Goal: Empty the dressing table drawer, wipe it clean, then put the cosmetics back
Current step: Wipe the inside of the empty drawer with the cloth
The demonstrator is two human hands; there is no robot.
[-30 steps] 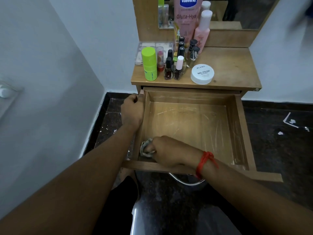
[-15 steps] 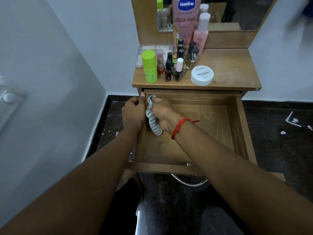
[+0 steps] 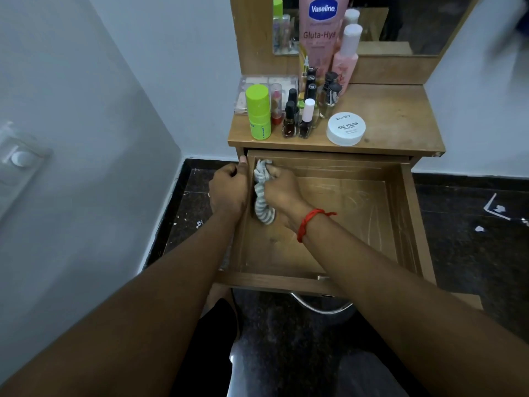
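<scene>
At the back left corner of the open drawer [image 3: 400, 219], in the head view, the right hand [image 3: 279, 187] is curled round a grey-and-white striped cloth [image 3: 262, 202] and presses it against the inside of the drawer's left wall. The cloth hangs in a twisted bunch from the fingers down toward the drawer bottom. A red thread [image 3: 307, 222] circles the right wrist. Just across that wall, the left hand [image 3: 227, 190] grips the wall's top edge from the outside, fingers folded and thumb pointing toward the back corner. The drawer is pulled out from under the dressing table top [image 3: 395, 118], and its wooden bottom shows pale streaks toward the right side.

The cosmetics stand on the left half of the table top. A green-capped bottle [image 3: 258, 111] is near the front left corner, with a cluster of nail polish bottles [image 3: 289, 121] just beside it on the right. A white round tub [image 3: 345, 128] labelled NAIL POLISH sits near the front edge, about midway. A clear plastic case [image 3: 257, 81] lies behind the green-capped bottle. At the back edge a tall pink Vaseline bottle [image 3: 320, 32] and a smaller pink bottle [image 3: 346, 57] with a white cap stand against the mirror [image 3: 415, 21].
</scene>
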